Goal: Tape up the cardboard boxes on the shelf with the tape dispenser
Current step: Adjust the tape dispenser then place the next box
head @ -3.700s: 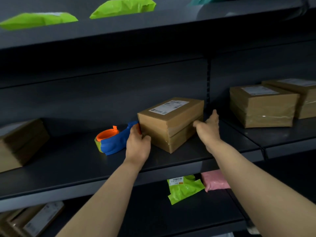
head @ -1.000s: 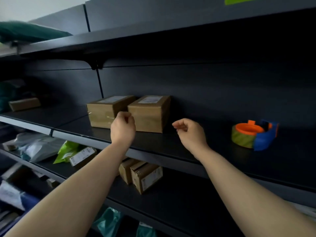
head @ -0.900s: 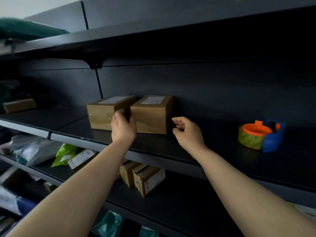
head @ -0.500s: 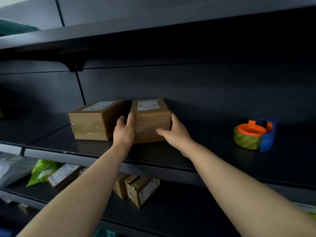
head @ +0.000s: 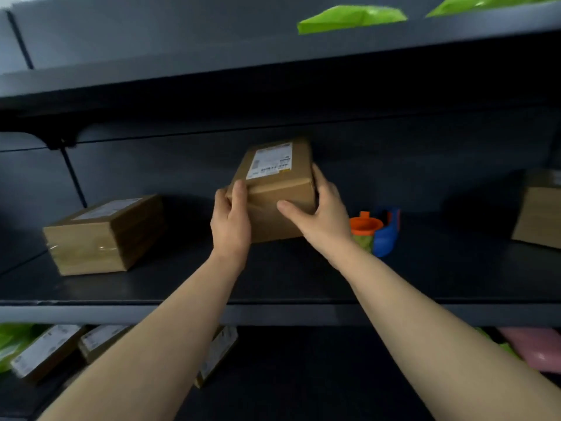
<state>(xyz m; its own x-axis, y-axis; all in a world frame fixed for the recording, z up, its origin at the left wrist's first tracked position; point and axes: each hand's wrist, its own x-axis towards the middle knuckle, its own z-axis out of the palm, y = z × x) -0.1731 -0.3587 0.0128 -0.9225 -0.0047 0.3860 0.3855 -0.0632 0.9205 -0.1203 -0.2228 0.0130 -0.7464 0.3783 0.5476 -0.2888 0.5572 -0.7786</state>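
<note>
I hold a brown cardboard box [head: 279, 180] with a white label, tilted up off the dark shelf [head: 273, 312]. My left hand [head: 230, 226] grips its left front corner and my right hand [head: 321, 214] grips its right side. The tape dispenser [head: 379, 232], blue with an orange hub and a green tape roll, stands on the shelf just right of my right hand, partly hidden behind it. A second labelled box [head: 103, 235] lies on the shelf to the left.
Another cardboard box [head: 540, 214] sits at the right edge of the same shelf. Green mailer bags [head: 349, 18] lie on the shelf above. Below are small labelled boxes [head: 51, 350], a green bag and a pink bag [head: 534, 347].
Both hands closed round the right-hand box and lifted it away from its neighbour, to the right toward the tape dispenser. The view swung right.
</note>
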